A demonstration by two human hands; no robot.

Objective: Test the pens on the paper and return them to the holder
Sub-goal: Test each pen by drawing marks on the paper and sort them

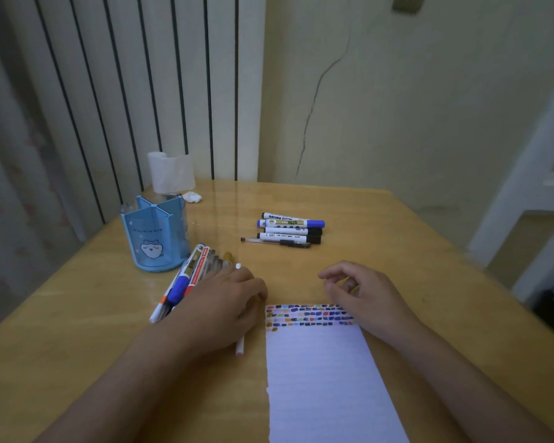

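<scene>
A white lined paper (320, 385) lies in front of me, with rows of coloured test marks (304, 315) along its top edge. My left hand (224, 305) lies palm down over a row of pens (189, 276) left of the paper, its fingers curled over a white pen (240, 348) that sticks out on both sides. My right hand (365, 295) hovers over the paper's top right corner, fingers loosely curled and holding nothing. The blue pen holder (154, 233) with a cat picture stands at the left, with no pens showing in it. Several markers and a gel pen (288, 230) lie together further back.
A roll of tissue (170, 172) and a crumpled tissue (192, 196) sit behind the holder near the wooden table's (413, 257) back edge. A striped panel and a wall close off the far side. The table's right edge drops away to the floor.
</scene>
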